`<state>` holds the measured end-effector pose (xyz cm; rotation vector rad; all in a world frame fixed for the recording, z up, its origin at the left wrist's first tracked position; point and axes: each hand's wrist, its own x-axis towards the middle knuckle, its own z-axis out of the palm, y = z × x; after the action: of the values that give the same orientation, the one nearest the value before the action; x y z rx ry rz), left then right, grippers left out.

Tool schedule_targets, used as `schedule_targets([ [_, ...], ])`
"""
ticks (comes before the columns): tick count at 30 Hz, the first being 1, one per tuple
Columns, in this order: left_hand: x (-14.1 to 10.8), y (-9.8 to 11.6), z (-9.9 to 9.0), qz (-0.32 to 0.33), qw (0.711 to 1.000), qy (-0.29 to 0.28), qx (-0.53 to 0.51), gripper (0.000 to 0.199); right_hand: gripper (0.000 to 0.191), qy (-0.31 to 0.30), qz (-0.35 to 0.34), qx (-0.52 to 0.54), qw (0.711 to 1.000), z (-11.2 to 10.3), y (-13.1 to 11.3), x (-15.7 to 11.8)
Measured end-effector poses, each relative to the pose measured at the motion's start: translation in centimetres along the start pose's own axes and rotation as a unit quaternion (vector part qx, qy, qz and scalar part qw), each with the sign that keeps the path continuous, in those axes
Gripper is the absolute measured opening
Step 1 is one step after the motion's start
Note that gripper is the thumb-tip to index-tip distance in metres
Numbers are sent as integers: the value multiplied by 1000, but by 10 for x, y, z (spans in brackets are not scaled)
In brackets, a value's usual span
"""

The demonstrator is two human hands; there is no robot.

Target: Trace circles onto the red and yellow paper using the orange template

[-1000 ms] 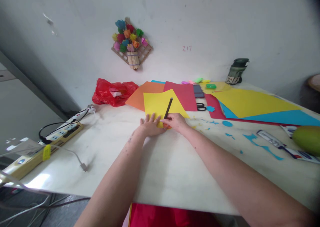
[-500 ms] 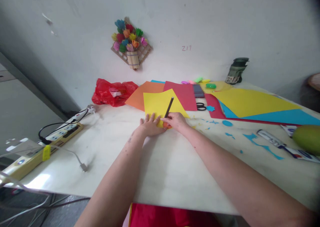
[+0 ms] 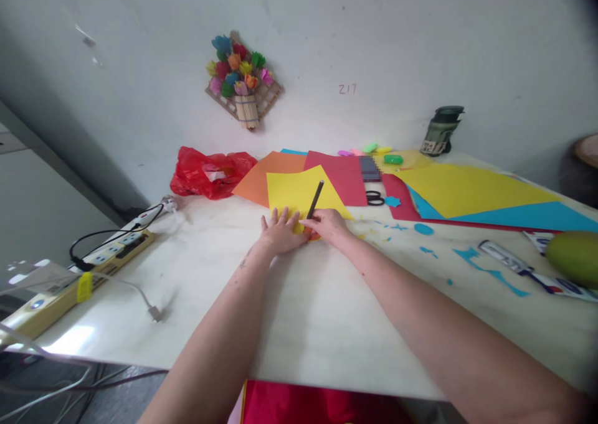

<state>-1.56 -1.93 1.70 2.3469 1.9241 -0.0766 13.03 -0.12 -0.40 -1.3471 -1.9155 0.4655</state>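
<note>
At the centre of the frame, the left hand (image 3: 283, 232) lies palm down and open, its fingers spread and pointing towards the top of the picture, resting on the lower edge of a yellow paper sheet (image 3: 296, 187). Its forearm slants up from the bottom of the frame, left of the middle. Just beside it, the right hand (image 3: 331, 225) is closed around a dark pen (image 3: 315, 198), gripping it low in a writing hold; the upper end leans towards the upper right. That forearm reaches in diagonally from the lower right corner, the wrist low over the worktop (image 3: 336, 324). The pen's tip is hidden by the fingers. A small orange piece (image 3: 314, 235) shows beneath the right hand, partly covered. The yellow sheet overlaps an orange sheet (image 3: 255, 184) on its left and a red sheet (image 3: 343, 178) on its right. Right of centre lie black-handled scissors (image 3: 374, 198).
</note>
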Motion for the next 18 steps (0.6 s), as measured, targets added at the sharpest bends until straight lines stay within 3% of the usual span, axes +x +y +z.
schedule_targets([
  [6, 3, 2, 2, -4, 1000, -18, 0, 69, 31, 16, -1, -14, 1000, 2, 1, 0],
  [12, 6, 1, 3, -10, 999, -30, 8, 66, 29, 57, -48, -11, 997, 4, 4, 3],
  [18, 6, 2, 3, -6, 999, -34, 9, 68, 30, 52, -19, -22, 998, 1, 3, 3],
])
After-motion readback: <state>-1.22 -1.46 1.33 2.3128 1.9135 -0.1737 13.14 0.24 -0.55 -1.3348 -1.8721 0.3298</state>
